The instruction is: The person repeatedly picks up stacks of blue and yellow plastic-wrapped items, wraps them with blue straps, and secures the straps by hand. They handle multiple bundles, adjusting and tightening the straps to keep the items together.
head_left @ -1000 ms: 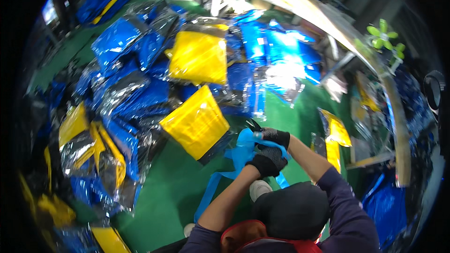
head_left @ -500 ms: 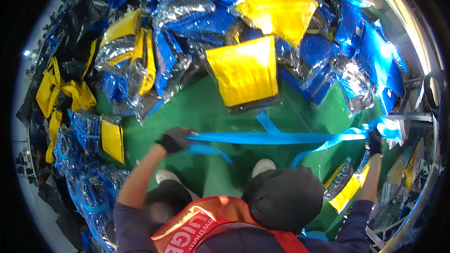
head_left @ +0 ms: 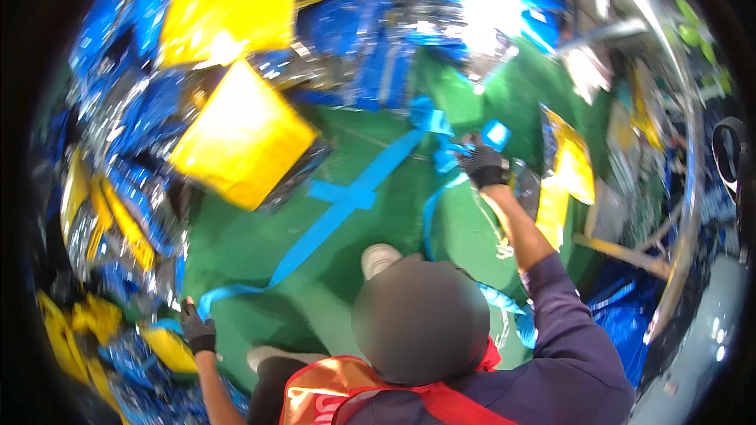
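Note:
A long blue strip (head_left: 323, 228) slants across the green floor, with a shorter blue strip (head_left: 319, 191) crossing it near its middle. My left hand (head_left: 198, 326), in a dark glove, grips the near-left end beside a yellow packet (head_left: 172, 349). At the far-right end, my right hand (head_left: 482, 164) in a dark glove is closed on loose, bunched folds of the blue strip. Its fingers are partly blurred. One loop of strip curves down from this hand towards my body.
Yellow bags (head_left: 244, 138) in clear wrap lie ahead on the left, among piled blue packets (head_left: 346, 39). A yellow packet (head_left: 571, 159) is right of my right hand. Along the right side runs a metal rail (head_left: 693, 165), and blue plastic (head_left: 622, 307) lies near my right arm.
The view has turned to the right. The strip, stretched straight between my hands before, now slants across the floor. My left hand has moved lower and farther left; my right hand is closer to the middle.

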Demonstrator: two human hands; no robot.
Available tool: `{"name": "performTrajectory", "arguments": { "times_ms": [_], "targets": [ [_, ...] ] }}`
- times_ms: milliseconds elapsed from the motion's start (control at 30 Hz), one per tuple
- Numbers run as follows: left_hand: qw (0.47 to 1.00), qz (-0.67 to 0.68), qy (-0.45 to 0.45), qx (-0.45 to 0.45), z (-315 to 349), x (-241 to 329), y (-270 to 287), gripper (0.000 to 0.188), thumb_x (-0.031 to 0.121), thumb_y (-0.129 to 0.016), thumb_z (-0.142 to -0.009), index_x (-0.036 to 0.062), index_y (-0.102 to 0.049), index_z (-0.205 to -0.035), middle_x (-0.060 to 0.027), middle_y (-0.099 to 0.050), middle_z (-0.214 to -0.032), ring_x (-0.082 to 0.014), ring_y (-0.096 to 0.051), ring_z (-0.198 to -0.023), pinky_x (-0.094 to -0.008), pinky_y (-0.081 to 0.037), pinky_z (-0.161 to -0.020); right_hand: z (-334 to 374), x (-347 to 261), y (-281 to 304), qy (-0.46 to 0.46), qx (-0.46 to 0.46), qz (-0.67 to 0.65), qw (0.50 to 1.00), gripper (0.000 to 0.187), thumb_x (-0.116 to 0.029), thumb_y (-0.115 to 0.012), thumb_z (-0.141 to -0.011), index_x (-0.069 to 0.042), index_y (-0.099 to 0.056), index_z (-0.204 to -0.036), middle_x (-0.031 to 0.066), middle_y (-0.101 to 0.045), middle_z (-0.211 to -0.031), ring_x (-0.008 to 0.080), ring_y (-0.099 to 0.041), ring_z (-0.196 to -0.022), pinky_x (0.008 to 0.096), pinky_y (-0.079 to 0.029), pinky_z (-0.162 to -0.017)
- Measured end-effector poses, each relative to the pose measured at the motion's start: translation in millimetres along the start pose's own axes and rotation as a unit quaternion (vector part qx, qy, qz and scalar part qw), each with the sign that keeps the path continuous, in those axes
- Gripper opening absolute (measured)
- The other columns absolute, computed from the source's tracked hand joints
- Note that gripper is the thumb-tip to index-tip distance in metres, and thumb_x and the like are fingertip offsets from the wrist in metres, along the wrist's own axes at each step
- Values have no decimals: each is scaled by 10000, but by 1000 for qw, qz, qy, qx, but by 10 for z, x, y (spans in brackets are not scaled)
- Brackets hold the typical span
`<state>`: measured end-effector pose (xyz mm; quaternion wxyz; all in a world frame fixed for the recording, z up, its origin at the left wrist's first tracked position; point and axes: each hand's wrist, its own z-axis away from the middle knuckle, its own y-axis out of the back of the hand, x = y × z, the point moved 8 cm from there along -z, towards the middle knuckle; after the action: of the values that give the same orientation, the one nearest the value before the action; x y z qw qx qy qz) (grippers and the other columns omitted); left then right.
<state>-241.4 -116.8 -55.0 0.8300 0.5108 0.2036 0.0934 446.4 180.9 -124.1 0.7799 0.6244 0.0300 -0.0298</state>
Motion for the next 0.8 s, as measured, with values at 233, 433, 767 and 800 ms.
{"name": "performTrajectory", "arguments": {
  "times_ms": [233,433,767,800],
  "targets": [
    [953,215,-207,61,-147,2193,-355,489,238,-585,-810,42,-429,-1231,-215,-451,-1217,-397,-461,-1101,-437,-382,-932,192,586,-393,-80,-155,-64,983,396,-281,-482,-861,-88,-453,-1207,129,-635,-1005,289,-620,-905,418,-479,-771],
    [948,286,-119,-71,-95,1804,-498,364,276,-579,-810,52,-535,-1094,-163,-558,-1047,-360,-525,-964,-424,-415,-867,240,1303,743,-101,57,-58,992,416,-175,-490,-835,-79,-462,-1239,142,-603,-1086,294,-599,-959,383,-460,-832],
    [888,349,36,299,-235,1018,352,240,234,-536,-797,100,-603,-985,-143,-606,-904,-344,-572,-843,-412,-461,-733,-40,-622,302,212,-30,112,970,496,-164,-511,-830,-229,-435,-1316,133,-594,-1013,338,-580,-858,411,-477,-709],
    [892,349,33,284,-222,1023,366,243,240,-552,-788,110,-604,-986,-139,-608,-918,-344,-568,-863,-412,-461,-747,-102,-729,316,248,8,-96,964,510,-177,-502,-835,-242,-405,-1332,133,-591,-972,349,-575,-829,434,-472,-714]
  ]
}}
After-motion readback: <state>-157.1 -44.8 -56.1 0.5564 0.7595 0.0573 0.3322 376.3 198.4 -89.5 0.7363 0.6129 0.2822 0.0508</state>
